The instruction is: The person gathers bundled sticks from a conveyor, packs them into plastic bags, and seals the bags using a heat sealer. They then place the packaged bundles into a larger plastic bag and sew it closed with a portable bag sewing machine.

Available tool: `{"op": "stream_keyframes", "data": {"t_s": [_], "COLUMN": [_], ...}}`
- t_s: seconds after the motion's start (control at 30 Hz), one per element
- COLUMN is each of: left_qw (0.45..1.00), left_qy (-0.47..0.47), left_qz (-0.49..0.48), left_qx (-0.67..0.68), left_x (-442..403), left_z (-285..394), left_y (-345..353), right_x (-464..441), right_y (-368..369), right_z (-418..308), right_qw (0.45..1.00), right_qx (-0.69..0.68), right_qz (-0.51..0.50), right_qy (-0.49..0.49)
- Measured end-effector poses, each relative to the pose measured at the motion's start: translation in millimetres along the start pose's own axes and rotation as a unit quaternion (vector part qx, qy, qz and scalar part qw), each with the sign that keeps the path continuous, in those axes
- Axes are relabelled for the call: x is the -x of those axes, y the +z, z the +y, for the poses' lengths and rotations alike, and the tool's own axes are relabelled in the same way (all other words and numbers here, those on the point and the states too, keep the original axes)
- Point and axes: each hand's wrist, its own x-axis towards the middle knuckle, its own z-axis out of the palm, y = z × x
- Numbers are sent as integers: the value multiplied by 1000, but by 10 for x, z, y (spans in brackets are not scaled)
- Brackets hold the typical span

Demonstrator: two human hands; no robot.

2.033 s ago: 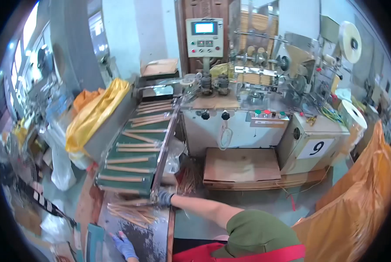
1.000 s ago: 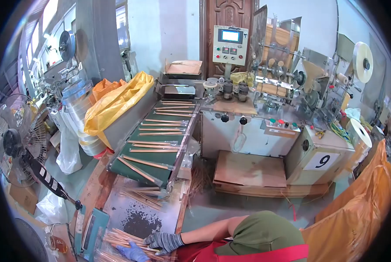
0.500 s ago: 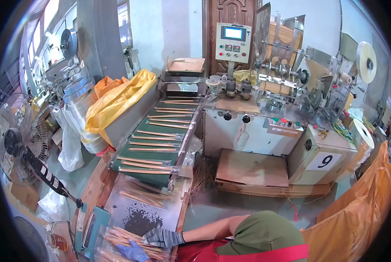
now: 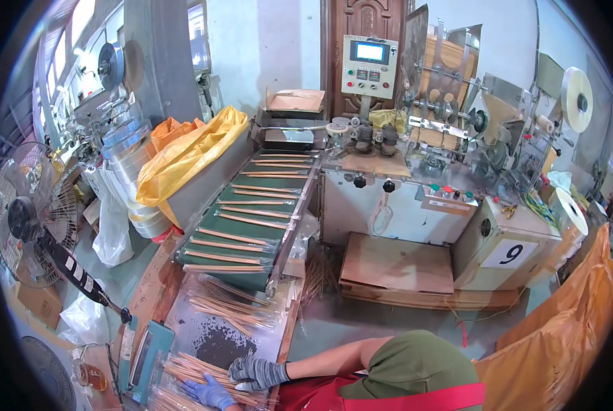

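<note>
A pile of wooden chopsticks in clear wrappers (image 4: 186,366) lies at the near end of the metal table. My left hand (image 4: 210,393), in a blue glove, rests on the pile with its fingers spread. Against the pile's right side is my right hand (image 4: 257,372), in a grey striped glove, with its fingers bent around the sticks' ends; part of its grip is hidden. Further up the table lies a looser heap of wrapped chopsticks (image 4: 231,305), below the end of the green conveyor belt (image 4: 234,229). Several wrapped pairs lie crosswise on the belt.
A teal device (image 4: 150,363) stands left of the pile. Beyond it is a fan (image 4: 24,218). Right of the belt stand a machine with a control panel (image 4: 368,65) and a box marked 9 (image 4: 512,253). An orange sack (image 4: 553,342) hangs at lower right.
The pairs on the belt have shifted toward me, and the heap below its end looks larger. My right hand has moved slightly right and down; my left hand has moved slightly, its fingers more spread.
</note>
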Motion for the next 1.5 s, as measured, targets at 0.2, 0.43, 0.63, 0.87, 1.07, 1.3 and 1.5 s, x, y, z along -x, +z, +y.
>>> {"op": "stream_keyframes", "data": {"t_s": [0.2,0.43,0.63,0.87,1.07,1.3,1.5], "left_qw": [998,997,998,998,993,991,981], "left_qy": [33,37,35,33,35,34,72], "left_qz": [54,64,37,44,3,63,79], "left_qx": [3,25,35,42,111,108,161], "left_x": [-143,-130,-90,-11,43,74,25], "left_z": [-166,-145,-119,-60,-67,16,-149], "left_y": [346,301,194,72,-34,-58,196], "right_x": [-3,-11,-23,-8,-579,-1843,-1594], "right_y": [10,14,-12,-53,-1035,-3356,-4493], "right_z": [12,39,9,-67,84,1532,1990], "right_qw": [1000,1000,1000,1000,990,841,678], "right_qx": [-14,-5,-4,-15,-6,516,490], "right_qz": [4,-10,-14,-15,-92,154,135], "right_qy": [-3,-12,-5,-2,-108,56,532]}}
